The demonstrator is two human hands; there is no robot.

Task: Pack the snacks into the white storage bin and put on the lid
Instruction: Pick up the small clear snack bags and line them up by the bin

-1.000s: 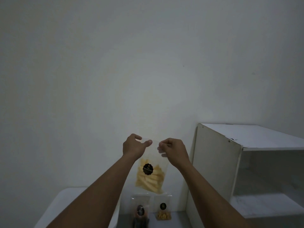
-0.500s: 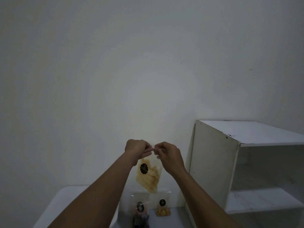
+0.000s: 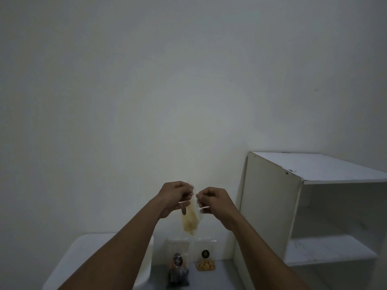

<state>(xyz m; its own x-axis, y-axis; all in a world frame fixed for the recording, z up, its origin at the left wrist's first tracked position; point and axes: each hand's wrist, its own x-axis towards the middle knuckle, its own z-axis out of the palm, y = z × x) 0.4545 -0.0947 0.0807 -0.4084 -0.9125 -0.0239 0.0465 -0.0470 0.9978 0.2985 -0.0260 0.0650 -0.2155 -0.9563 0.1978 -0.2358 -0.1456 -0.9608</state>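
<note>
At seven o'clock in the frame stood the white storage bin (image 3: 98, 260), with a dark snack bag (image 3: 178, 273) and a bag of yellow bites (image 3: 205, 261) upright just to its three o'clock. Above them, the left hand (image 3: 174, 196) and right hand (image 3: 213, 200), fingers curled, pinched the top of a clear bag of pale sticks (image 3: 190, 221) hanging in the air between them. A white shelf unit (image 3: 270, 206) stood at four o'clock.

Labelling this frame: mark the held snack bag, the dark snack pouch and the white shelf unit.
held snack bag (image 3: 189, 223): head view, yellow sticks near its bottom.
dark snack pouch (image 3: 178, 273): head view, its dark contents.
white shelf unit (image 3: 270, 206): head view, its left side panel.
</note>
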